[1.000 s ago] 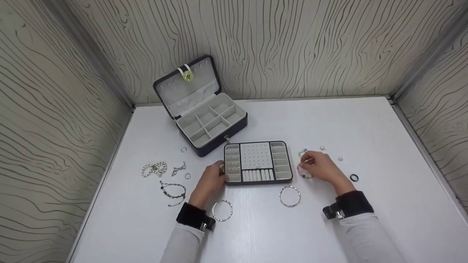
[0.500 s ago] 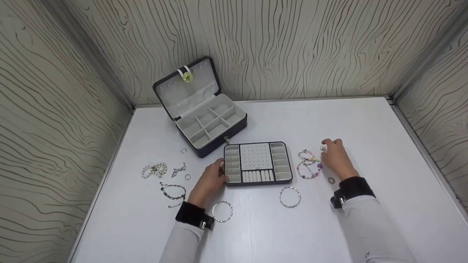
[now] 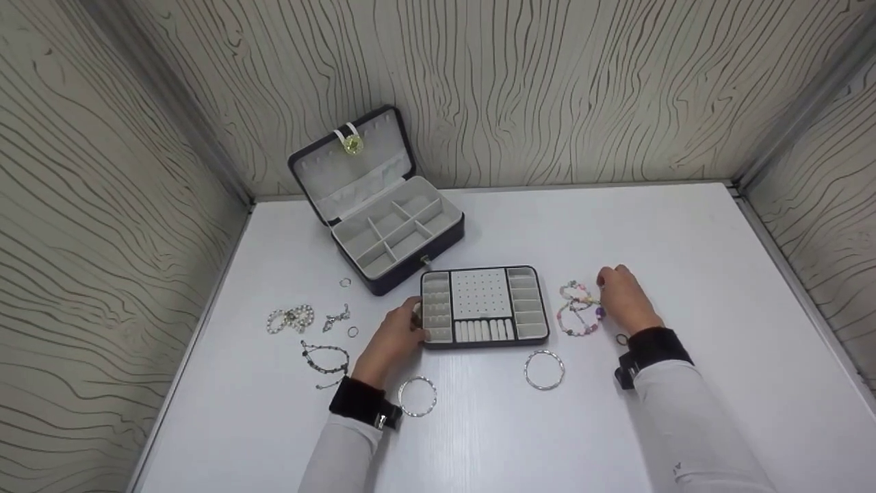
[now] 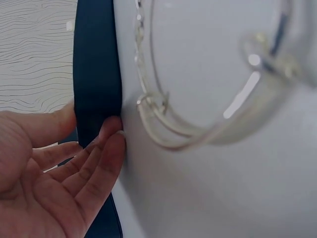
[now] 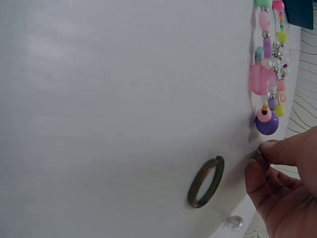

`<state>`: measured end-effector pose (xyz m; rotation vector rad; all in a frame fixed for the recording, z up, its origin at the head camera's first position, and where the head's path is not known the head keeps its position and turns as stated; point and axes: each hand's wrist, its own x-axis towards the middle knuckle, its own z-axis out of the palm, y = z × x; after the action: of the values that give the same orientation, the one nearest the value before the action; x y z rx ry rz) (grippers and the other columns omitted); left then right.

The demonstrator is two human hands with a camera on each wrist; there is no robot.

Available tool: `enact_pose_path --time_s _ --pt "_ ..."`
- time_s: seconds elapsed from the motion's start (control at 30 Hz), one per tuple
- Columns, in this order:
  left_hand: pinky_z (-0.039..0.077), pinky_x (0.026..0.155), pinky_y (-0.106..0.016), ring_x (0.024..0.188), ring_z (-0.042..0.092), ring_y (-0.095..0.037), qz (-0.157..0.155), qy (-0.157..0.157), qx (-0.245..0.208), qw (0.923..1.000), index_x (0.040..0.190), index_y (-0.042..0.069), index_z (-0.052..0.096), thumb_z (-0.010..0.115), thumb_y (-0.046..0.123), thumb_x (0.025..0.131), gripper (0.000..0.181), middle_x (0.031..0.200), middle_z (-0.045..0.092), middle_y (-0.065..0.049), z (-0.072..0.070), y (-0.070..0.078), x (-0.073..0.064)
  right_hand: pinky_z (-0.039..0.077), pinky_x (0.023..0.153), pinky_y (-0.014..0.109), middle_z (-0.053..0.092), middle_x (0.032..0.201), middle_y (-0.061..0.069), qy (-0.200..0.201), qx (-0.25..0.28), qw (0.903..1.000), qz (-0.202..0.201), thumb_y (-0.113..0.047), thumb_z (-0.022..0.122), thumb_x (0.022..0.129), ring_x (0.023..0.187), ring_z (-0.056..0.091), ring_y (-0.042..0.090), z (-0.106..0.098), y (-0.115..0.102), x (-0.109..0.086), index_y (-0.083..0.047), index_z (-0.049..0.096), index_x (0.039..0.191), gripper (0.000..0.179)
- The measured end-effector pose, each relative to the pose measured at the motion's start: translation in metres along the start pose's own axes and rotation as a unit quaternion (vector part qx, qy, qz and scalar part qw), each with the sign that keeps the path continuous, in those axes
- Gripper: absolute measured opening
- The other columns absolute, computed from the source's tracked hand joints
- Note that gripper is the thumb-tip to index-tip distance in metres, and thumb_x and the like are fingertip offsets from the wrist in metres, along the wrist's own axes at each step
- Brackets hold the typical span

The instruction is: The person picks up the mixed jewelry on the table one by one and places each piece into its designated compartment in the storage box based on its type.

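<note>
My left hand (image 3: 393, 339) grips the left edge of a dark-rimmed jewelry tray (image 3: 489, 344), thumb on one side and fingers on the other in the left wrist view. A silver bangle (image 3: 417, 415) lies beside that wrist. To the right of the tray, my right hand (image 3: 624, 301) pinches at the tabletop, thumb and forefinger tips together. The pearl earring that lay at this spot is hidden by those fingers. Another pearl earring (image 5: 234, 223) and a dark ring (image 5: 216, 179) lie beside the hand. Colourful beaded bracelets (image 3: 599, 312) rest between hand and tray.
Behind the tray stands an open jewelry box (image 3: 410, 268) with bare compartments, its lid raised. A second bangle (image 3: 544, 388) lies in front of the tray. On the left are a pearl bracelet (image 3: 301, 315), a silver pendant-like piece (image 3: 335, 319), a dark beaded bracelet (image 3: 325, 370) and small rings.
My right hand has left the beaded bracelets, moved right to the pearl earring and closed its fingertips over it. The left hand stays on the tray.
</note>
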<state>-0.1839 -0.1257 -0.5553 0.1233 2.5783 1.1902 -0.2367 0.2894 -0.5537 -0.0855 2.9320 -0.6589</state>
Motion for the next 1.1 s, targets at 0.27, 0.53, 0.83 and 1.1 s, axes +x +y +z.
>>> enact_pose_path --time_s 0.27,0.53,0.83,1.1 --pt "0.051 0.082 -0.042 0.089 0.060 -0.024 0.013 0.002 0.006 0.9999 0.142 0.002 0.043 0.071 0.001 0.083 0.065 0.096 0.063 -0.010 0.000 -0.001 0.003 0.047 0.085 0.052 0.053 0.098 0.025 0.079 0.039 0.9961 -0.007 0.004 0.051 0.094 0.095 0.055 0.042 -0.002 -0.015 0.001 0.012 0.059 0.104 0.016" --pt "0.049 0.084 -0.043 0.089 0.059 -0.024 0.010 0.002 0.005 0.9999 0.142 0.001 0.043 0.070 0.000 0.082 0.065 0.098 0.062 -0.011 0.001 0.000 0.001 0.052 0.070 0.025 0.063 0.095 0.015 0.120 0.235 0.9645 -0.005 -0.005 0.058 0.095 0.084 0.066 0.025 0.002 -0.063 -0.011 0.004 0.063 0.109 0.018" --pt "0.050 0.084 -0.043 0.088 0.059 -0.024 0.014 -0.002 -0.008 0.9999 0.142 0.002 0.043 0.070 -0.001 0.083 0.065 0.096 0.062 -0.011 0.000 0.002 0.002 0.056 0.077 0.033 0.061 0.101 0.016 0.012 0.378 0.9257 -0.013 -0.001 0.060 0.094 0.088 0.069 0.023 0.034 -0.112 -0.025 0.008 0.059 0.114 0.022" --pt "0.050 0.080 -0.043 0.086 0.060 -0.024 0.026 -0.003 -0.001 0.9997 0.141 0.000 0.043 0.071 0.000 0.083 0.065 0.093 0.062 -0.011 -0.001 0.000 0.002 0.053 0.082 0.034 0.067 0.096 0.005 0.015 0.335 0.9400 -0.064 -0.003 0.068 0.089 0.089 0.065 0.021 0.066 -0.121 -0.027 -0.002 0.069 0.103 0.014"
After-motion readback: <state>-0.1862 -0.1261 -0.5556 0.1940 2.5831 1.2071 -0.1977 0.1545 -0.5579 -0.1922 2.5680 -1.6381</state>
